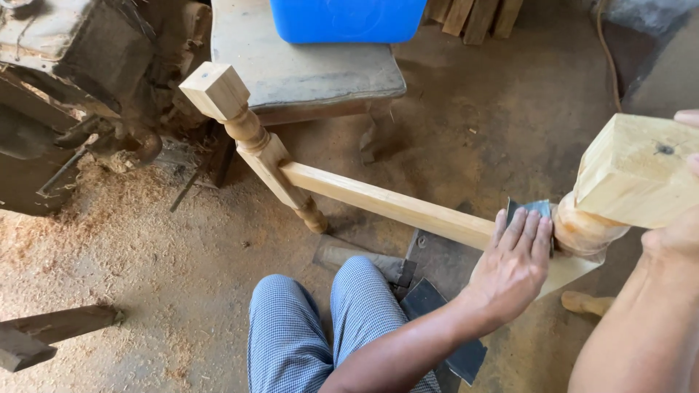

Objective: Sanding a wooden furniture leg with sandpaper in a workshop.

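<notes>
Left hand is pressing dark sandpaper flat onto the turned leg at 3 o'clock; right hand is gripping the square block end. Frame looks stiff, heavyish wood w/ a smooth, maybe slippery turned part, so holding it by the block is prob. best.

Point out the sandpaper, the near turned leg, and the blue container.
sandpaper (537, 209), head view, dark edge above the fingers.
near turned leg (637, 171), head view, square end face.
blue container (346, 18), head view, front wall.

Bare, matt pale wood frame; gritty dark sandpaper
</notes>
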